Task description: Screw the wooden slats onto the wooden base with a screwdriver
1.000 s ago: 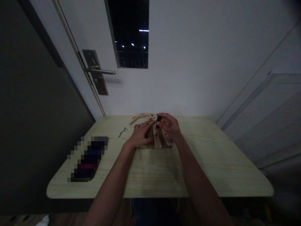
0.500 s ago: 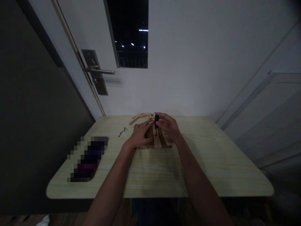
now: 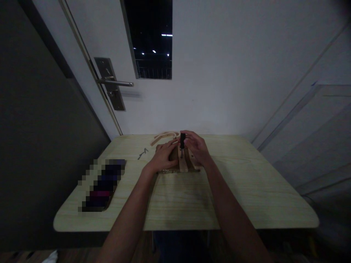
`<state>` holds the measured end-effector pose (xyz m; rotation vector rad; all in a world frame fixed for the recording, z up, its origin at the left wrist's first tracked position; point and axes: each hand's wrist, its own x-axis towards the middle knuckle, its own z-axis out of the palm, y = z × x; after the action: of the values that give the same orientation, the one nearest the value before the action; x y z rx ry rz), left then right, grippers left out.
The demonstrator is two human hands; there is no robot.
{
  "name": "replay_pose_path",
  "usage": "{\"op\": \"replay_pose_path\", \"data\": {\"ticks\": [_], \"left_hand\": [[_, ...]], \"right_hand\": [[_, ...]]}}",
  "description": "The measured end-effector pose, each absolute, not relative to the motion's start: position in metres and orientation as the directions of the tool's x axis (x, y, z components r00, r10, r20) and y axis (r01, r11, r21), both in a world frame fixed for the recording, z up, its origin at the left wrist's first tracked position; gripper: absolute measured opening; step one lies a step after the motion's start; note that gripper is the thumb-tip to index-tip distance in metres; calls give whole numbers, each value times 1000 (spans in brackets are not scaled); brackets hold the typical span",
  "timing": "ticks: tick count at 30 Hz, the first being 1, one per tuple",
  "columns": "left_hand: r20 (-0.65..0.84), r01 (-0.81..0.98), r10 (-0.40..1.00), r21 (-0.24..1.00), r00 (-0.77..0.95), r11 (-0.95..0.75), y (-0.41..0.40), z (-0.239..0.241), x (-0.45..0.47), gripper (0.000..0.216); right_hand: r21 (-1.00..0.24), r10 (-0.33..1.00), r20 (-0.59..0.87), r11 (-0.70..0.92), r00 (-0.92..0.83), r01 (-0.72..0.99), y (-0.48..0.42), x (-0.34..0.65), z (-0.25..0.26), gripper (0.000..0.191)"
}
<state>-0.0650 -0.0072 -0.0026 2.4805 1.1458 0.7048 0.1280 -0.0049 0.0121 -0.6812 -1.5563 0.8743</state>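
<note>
My right hand [image 3: 196, 146] grips a small screwdriver [image 3: 182, 141] by its black handle. It stands nearly upright, its metal shaft pointing down onto a pale wooden strip [image 3: 183, 166]. My left hand [image 3: 163, 156] lies spread over a brown board [image 3: 173, 157] under the strip, thumb apart from the fingers, fingertips close to the screwdriver. A second wooden strip [image 3: 196, 163] with a dark hole sits on the board's right side, partly under my right hand. The exact contact of the screwdriver's tip is too small to make out.
Curved wooden pieces [image 3: 161, 136] lie behind my left hand. Several screws [image 3: 143, 153] are left of it on the light wood table [image 3: 236, 204]. A blurred-out dark flat object [image 3: 105, 186] lies at the table's left. Behind stands a white door with a metal handle [image 3: 119, 83].
Both hands stay in place, the left still on the board. The fingers of my right hand have shifted slightly around the screwdriver's handle.
</note>
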Motion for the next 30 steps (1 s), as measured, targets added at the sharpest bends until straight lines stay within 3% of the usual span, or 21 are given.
{"op": "replay_pose_path", "data": {"ticks": [10,17,24,30], "left_hand": [[290,638,779,453,555,-623,-8,-2,-65,77],[299,623,777,471,553,-625,-8,-1,-65,80],[295,633,782,464,549,-619,-9,-1,-65,77],[302,626,776,464,554,-627,-7,-5,-65,80]], "right_hand": [[-825,824,550,561,-131,65,-7,131,12,37],[-831,808,553,553,-202,-62,-8,132,14,39],[-838,830,539,546,-140,10,-7,132,10,44],[-837,816,542,545,-200,-44,-8,132,13,39]]}}
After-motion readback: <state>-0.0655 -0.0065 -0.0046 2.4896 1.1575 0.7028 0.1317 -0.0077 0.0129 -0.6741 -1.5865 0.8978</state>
